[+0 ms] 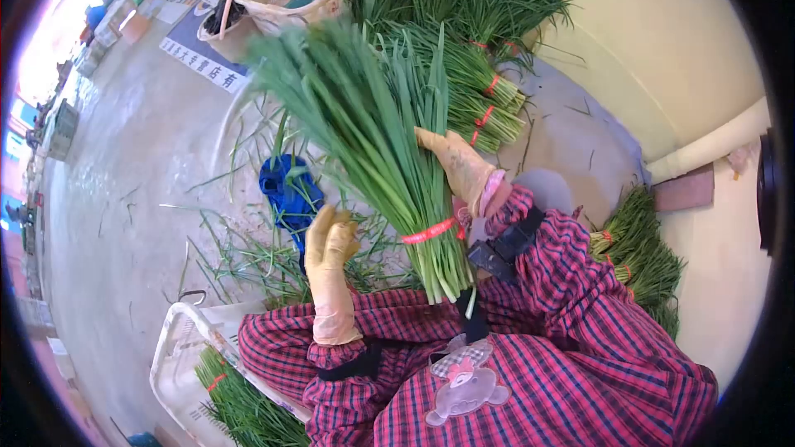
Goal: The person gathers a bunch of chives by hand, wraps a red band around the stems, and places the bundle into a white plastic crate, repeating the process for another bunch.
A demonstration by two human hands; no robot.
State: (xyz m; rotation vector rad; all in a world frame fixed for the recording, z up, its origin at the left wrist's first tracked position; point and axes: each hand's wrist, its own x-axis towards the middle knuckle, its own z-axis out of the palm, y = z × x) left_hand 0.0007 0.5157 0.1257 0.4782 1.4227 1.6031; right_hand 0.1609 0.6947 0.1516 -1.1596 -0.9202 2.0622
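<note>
Bundle: bunch of green chives (377, 145), tied near the cut ends by a red band (428, 232), propped upright with the pale stem bases down toward the lap, which keeps the leaves fanned up and away.
Right hand (462, 170): gloved, wrapped round the stems just above the band, fingers closed on the far side of the bunch, likely to steady it.
Left hand (329, 252): gloved, fingers curled together, just beside the bunch and not touching it; whether it pinches a stray leaf I cannot tell.
Gloves: thin tan rubber, wrinkled.
Beyond the grip: stacked tied bundles (476, 95), flat and aligned.
Below the left wrist: white crate (170, 356) with more bunches.
Sleeves: red plaid cloth (580, 281).
</note>
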